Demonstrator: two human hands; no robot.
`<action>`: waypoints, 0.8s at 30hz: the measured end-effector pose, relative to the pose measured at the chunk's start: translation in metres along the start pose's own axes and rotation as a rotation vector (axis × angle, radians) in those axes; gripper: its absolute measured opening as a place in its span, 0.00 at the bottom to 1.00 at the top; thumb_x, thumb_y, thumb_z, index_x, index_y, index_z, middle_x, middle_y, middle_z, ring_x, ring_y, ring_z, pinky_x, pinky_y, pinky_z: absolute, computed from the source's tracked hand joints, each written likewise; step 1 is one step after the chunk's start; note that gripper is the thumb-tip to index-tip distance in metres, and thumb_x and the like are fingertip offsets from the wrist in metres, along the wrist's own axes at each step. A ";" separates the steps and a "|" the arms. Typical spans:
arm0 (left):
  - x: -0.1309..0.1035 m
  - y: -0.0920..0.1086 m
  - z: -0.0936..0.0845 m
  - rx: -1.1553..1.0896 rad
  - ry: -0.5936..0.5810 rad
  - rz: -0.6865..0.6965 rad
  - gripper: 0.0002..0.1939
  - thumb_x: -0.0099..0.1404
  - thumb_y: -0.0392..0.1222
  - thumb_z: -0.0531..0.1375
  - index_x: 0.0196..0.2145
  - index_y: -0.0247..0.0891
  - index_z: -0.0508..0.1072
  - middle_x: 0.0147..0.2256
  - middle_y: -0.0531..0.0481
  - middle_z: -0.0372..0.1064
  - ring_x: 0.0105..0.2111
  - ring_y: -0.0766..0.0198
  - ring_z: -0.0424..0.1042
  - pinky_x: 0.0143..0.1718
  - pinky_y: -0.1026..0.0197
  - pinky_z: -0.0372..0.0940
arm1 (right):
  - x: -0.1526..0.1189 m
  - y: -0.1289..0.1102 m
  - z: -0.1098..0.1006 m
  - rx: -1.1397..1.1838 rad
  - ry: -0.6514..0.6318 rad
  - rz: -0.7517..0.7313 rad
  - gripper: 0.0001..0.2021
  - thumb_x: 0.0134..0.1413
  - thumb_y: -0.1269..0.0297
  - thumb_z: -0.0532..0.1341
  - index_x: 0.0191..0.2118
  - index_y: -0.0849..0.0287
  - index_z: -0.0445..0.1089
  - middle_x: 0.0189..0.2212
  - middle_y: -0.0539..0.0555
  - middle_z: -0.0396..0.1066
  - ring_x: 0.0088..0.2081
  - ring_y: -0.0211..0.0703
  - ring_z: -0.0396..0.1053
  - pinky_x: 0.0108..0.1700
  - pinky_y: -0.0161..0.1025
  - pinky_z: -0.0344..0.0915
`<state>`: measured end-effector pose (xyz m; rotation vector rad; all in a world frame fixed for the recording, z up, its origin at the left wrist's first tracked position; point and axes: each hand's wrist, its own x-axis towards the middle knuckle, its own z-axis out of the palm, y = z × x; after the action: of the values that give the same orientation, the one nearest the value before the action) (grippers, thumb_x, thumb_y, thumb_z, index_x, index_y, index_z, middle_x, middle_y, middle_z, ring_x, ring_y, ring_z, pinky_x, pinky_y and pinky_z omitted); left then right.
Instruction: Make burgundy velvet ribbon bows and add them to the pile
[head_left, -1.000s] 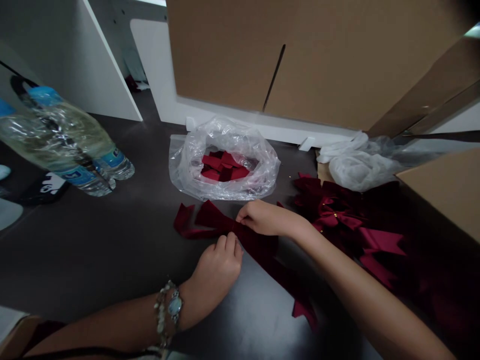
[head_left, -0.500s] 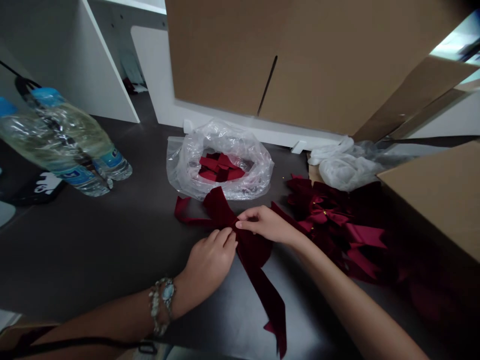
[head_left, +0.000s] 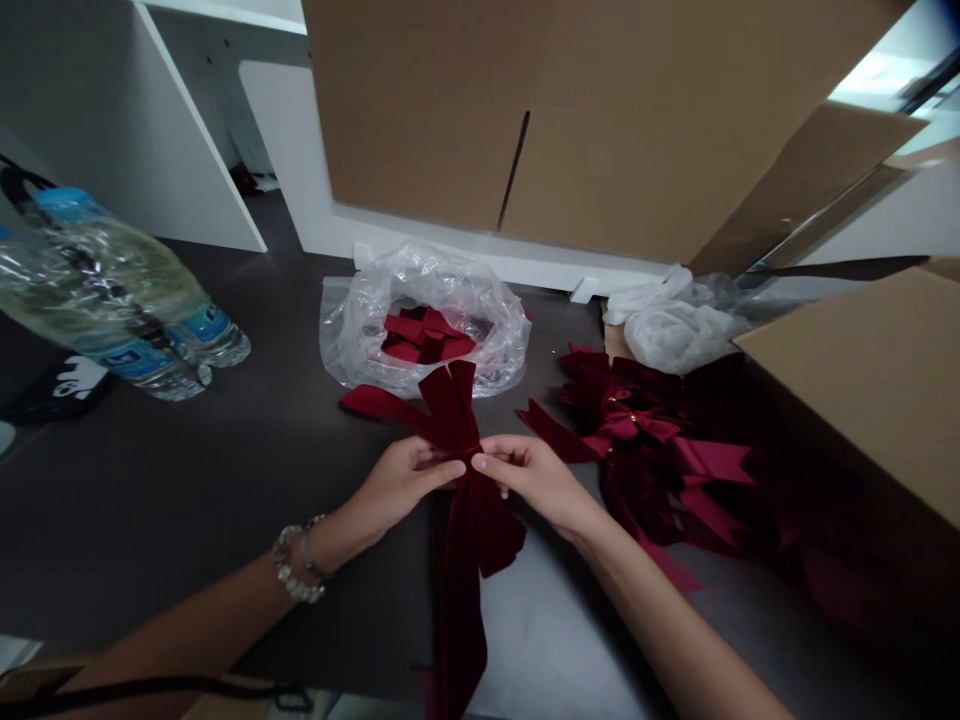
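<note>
Left hand (head_left: 397,482) and right hand (head_left: 529,475) meeting at the middle of a dark red velvet ribbon bow (head_left: 461,470), fingertips of both pinching its knot from either side. Bow lifted just above the dark table (head_left: 187,480), 2 loops fanned upward toward the plastic bag, 1 tail reaching left, longer tails hanging down toward the lower edge of the view. Beaded bracelet (head_left: 296,565) on the left wrist.

Just beyond the bow, a clear plastic bag (head_left: 424,320) lying open on the table with red ribbon pieces (head_left: 420,335) inside. To the right, a pile of finished red bows (head_left: 660,450), touching the side of a cardboard box (head_left: 862,370). White crumpled plastic (head_left: 675,325) behind that pile. At far left, 2 plastic water bottles (head_left: 112,290) lying on their sides. Large cardboard panel (head_left: 570,110) standing upright at the back.
</note>
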<state>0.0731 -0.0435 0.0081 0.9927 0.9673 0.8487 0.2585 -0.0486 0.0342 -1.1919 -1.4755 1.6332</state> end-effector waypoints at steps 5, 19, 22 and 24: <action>0.001 0.004 -0.001 -0.092 -0.027 -0.092 0.21 0.46 0.44 0.72 0.35 0.30 0.73 0.31 0.47 0.75 0.31 0.62 0.74 0.33 0.61 0.68 | 0.000 0.008 0.005 0.241 -0.029 0.050 0.15 0.50 0.53 0.65 0.33 0.63 0.72 0.23 0.47 0.61 0.23 0.30 0.52 0.24 0.30 0.49; -0.003 0.007 -0.006 -0.218 -0.202 -0.159 0.18 0.50 0.42 0.71 0.37 0.31 0.75 0.33 0.45 0.75 0.33 0.62 0.75 0.37 0.60 0.69 | -0.003 0.023 0.022 0.733 -0.142 0.154 0.19 0.43 0.54 0.71 0.37 0.62 0.71 0.19 0.41 0.52 0.19 0.26 0.42 0.21 0.25 0.48; -0.004 0.007 -0.005 -0.220 -0.232 -0.132 0.19 0.52 0.41 0.70 0.40 0.32 0.74 0.35 0.45 0.75 0.34 0.60 0.75 0.37 0.59 0.69 | -0.003 0.024 0.025 0.766 -0.115 0.188 0.17 0.43 0.55 0.71 0.34 0.61 0.70 0.16 0.40 0.52 0.17 0.26 0.42 0.20 0.24 0.49; -0.005 0.006 -0.004 -0.205 -0.247 -0.118 0.21 0.53 0.42 0.69 0.44 0.33 0.74 0.37 0.44 0.76 0.36 0.59 0.75 0.38 0.57 0.69 | -0.003 0.024 0.026 0.778 -0.067 0.225 0.16 0.43 0.56 0.71 0.32 0.61 0.70 0.17 0.41 0.56 0.17 0.25 0.48 0.20 0.24 0.52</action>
<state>0.0664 -0.0451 0.0144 0.8333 0.7050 0.6930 0.2383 -0.0663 0.0100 -0.8650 -0.6164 2.1255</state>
